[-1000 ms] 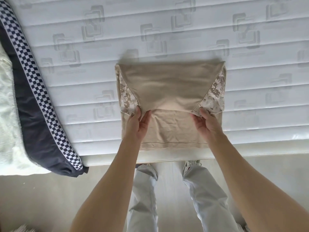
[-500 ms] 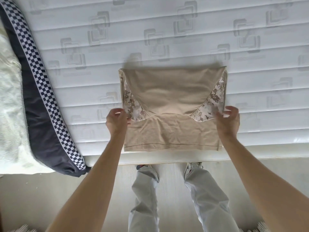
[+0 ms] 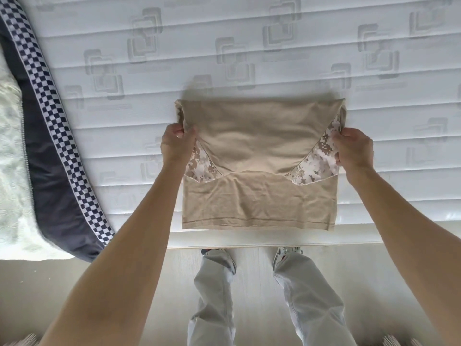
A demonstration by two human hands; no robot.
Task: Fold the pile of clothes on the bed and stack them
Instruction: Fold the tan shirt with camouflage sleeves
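Observation:
A tan shirt [image 3: 257,148] with camouflage sleeve panels lies partly folded on the white mattress [image 3: 249,51], its hem near the bed's front edge. My left hand [image 3: 175,143] pinches the shirt's left side edge near the far fold. At the opposite side, my right hand [image 3: 354,148] grips the right edge by the camouflage panel. The far corners look slightly lifted and bunched at both hands.
A dark garment with a checkered band [image 3: 50,136] lies along the left of the mattress, over a pale fluffy blanket [image 3: 12,171]. The bed's front edge [image 3: 274,242] runs just beyond my legs [image 3: 217,295] on the pale floor.
Both hands moved from the shirt's middle fold outward to its side edges, then farther up, and now grip the sides near the far fold.

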